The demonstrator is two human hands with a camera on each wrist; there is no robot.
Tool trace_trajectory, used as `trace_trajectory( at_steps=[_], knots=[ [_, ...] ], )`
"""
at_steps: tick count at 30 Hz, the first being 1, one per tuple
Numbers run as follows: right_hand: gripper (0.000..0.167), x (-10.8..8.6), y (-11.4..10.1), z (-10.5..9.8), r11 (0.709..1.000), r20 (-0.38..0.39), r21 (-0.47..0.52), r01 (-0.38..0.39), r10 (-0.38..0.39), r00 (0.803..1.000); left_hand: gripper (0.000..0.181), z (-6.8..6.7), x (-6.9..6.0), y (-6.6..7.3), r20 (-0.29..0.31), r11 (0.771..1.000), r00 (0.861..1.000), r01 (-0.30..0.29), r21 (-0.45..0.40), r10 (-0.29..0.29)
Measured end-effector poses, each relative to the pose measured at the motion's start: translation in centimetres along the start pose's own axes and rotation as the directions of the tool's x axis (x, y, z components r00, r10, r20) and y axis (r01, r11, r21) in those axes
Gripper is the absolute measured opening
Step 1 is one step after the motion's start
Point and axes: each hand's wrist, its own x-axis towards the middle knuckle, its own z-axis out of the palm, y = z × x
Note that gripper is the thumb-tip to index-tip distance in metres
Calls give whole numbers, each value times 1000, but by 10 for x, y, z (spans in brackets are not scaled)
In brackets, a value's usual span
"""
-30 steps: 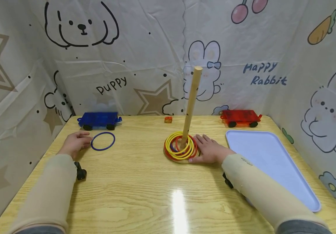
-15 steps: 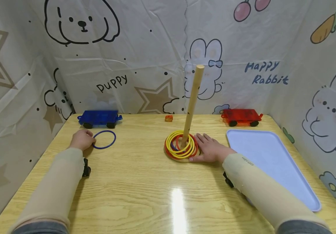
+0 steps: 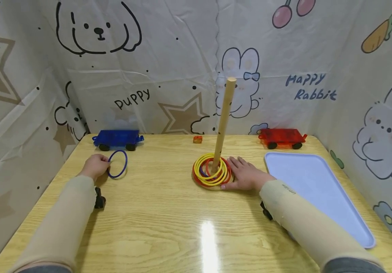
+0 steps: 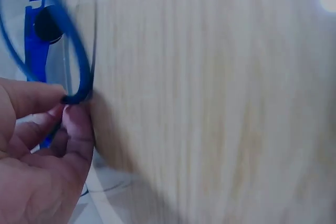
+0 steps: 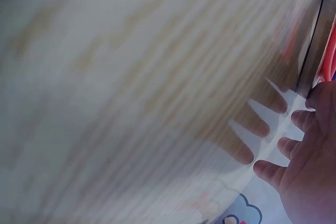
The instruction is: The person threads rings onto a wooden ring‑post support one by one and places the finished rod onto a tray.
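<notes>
Between thumb and fingers my left hand point(image 3: 95, 166) pinches a thin blue ring point(image 3: 126, 163), which stands tilted up at the left of the table. The left wrist view shows the pinch on the ring point(image 4: 79, 59) closely. A tall wooden peg point(image 3: 224, 121) rises from a round base near the middle. Several yellow, red and blue rings point(image 3: 199, 182) lie stacked around its foot. With fingers spread and straight, my right hand point(image 3: 245, 176) rests at the right side of the base. In the right wrist view that hand point(image 5: 310, 156) shows its fingers by the base's edge.
A blue toy wagon point(image 3: 118, 139) stands behind my left hand, and a red toy wagon point(image 3: 282, 138) at the back right. A small orange piece point(image 3: 197, 139) sits at the back edge. A pale blue tray point(image 3: 305, 170) lies to the right, partly under my right forearm.
My left hand has moved right to the blue ring and gripped its left edge. The ring has gone from lying flat to tilted up. My right hand has stayed at the base.
</notes>
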Motion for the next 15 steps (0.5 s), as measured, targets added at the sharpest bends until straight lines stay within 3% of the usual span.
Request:
trace_trajectory(
  at_steps=[3,6,9,12,15],
  knots=[
    [114,0,0,0,1000,-3,-4,-7,7,1000,22,-2,1,-3,23,985,1000,15,-172,-12],
    [113,0,0,0,1000,-8,-10,-11,11,1000,27,-7,0,-3,63,946,998,21,-322,-1],
    [112,1,0,0,1000,-11,-8,-10,10,1000,34,-13,-3,5,81,911,997,22,-412,12],
    [112,1,0,0,1000,-9,-8,-8,8,1000,38,-20,-8,24,82,887,996,3,-462,40],
    [112,2,-1,0,1000,-6,-4,-3,3,1000,38,-25,-10,52,76,862,994,-24,-506,73]
  ],
)
